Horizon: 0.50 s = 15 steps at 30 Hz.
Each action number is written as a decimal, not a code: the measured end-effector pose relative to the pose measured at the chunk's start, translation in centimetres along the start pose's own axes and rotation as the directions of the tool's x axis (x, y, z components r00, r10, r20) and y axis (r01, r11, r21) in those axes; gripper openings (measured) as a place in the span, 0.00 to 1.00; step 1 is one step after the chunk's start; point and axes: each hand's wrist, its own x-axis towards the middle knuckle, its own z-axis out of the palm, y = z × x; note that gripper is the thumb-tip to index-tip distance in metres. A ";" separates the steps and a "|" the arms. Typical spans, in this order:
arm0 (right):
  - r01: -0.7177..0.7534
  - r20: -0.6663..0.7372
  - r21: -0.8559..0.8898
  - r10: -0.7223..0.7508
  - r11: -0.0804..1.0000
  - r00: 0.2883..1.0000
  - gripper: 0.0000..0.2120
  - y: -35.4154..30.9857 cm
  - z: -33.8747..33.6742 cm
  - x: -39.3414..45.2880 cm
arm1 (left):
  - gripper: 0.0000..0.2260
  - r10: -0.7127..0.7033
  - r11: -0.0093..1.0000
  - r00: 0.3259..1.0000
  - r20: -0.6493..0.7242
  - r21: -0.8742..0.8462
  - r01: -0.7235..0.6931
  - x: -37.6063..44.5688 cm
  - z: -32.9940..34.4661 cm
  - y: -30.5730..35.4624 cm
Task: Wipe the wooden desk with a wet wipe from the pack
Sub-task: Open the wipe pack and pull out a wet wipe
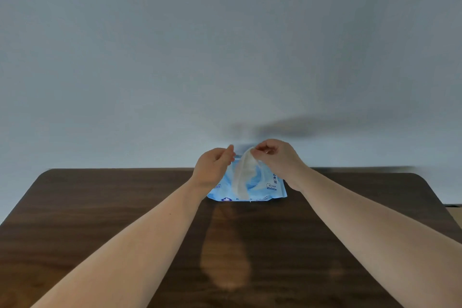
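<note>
A light blue pack of wet wipes (271, 189) lies flat near the far edge of the dark wooden desk (105, 207). A white wet wipe (243, 172) hangs above the pack, drawn up into a long crumpled strip. My right hand (277, 157) pinches the wipe's top end between thumb and fingers. My left hand (215, 165) hovers just to the left of the wipe with its fingers loosely curled; whether it touches the wipe is not visible. Both hands hide the pack's back part.
A plain grey-white wall (225, 57) rises directly behind the desk's far edge. The desk has rounded far corners (417, 176). A pale glare patch (225, 257) lies on the wood in front of the pack. My forearms cross the desk's near half.
</note>
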 end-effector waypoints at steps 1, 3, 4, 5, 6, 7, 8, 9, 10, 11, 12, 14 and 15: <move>0.006 0.079 0.012 -0.007 1.000 0.997 0.02 -0.3 0.1 -0.2 | 0.16 -0.040 0.998 0.998 0.057 -0.044 0.043 -0.3 -0.3 0.3; 0.020 0.198 0.060 -0.032 0.998 0.980 0.01 -1.1 0.5 -0.7 | 0.14 -0.134 0.978 0.971 0.198 -0.132 0.162 -0.7 -1.0 0.3; 0.025 0.224 0.069 -0.040 0.997 0.974 0.02 -1.4 0.7 -0.9 | 0.12 -0.163 0.965 0.952 0.258 -0.157 0.208 -0.9 -1.3 0.2; 0.031 0.226 0.057 -0.043 0.998 0.973 0.03 -1.6 0.9 -0.9 | 0.10 -0.175 0.961 0.936 0.304 -0.153 0.229 -1.3 -1.6 0.2; 0.044 0.210 0.027 -0.049 0.999 0.977 0.04 -1.8 1.2 -1.0 | 0.08 -0.172 0.963 0.927 0.334 -0.142 0.230 -1.7 -1.8 0.2; 0.064 0.185 -0.016 -0.060 0.998 0.981 0.04 -1.9 1.6 -1.1 | 0.08 -0.172 0.964 0.922 0.347 -0.134 0.230 -2.0 -2.1 0.1; 0.087 0.165 -0.061 -0.076 0.994 0.983 0.05 -2.0 2.0 -1.1 | 0.09 -0.173 0.962 0.920 0.351 -0.139 0.234 -2.2 -2.4 0.0; 0.103 0.153 -0.098 -0.088 0.990 0.984 0.05 -2.1 2.4 -1.2 | 0.08 -0.177 0.959 0.920 0.349 -0.149 0.241 -2.5 -2.7 -0.1; 0.110 0.148 -0.124 -0.092 0.986 0.985 0.05 -2.2 2.8 -1.3 | 0.08 -0.183 0.952 0.922 0.341 -0.171 0.252 -2.7 -3.1 -0.3; 0.109 0.143 -0.139 -0.089 0.984 0.986 0.05 -2.3 3.2 -1.4 | 0.09 -0.185 0.946 0.928 0.322 -0.196 0.257 -2.9 -3.4 -0.4; 0.104 0.135 -0.145 -0.085 0.984 0.987 0.05 -2.4 3.5 -1.4 | 0.10 -0.187 0.945 0.941 0.282 -0.211 0.251 -3.1 -3.7 -0.5; 0.084 0.115 -0.168 -0.065 0.982 0.991 0.05 -2.5 4.2 -1.4 | 0.15 -0.158 0.973 0.982 0.107 -0.151 0.173 -3.3 -4.1 -0.7; 0.068 0.118 -0.182 -0.047 0.981 0.992 0.05 -2.6 4.4 -1.5 | 0.16 -0.112 0.991 0.993 -0.022 -0.081 0.110 -3.5 -4.4 -0.8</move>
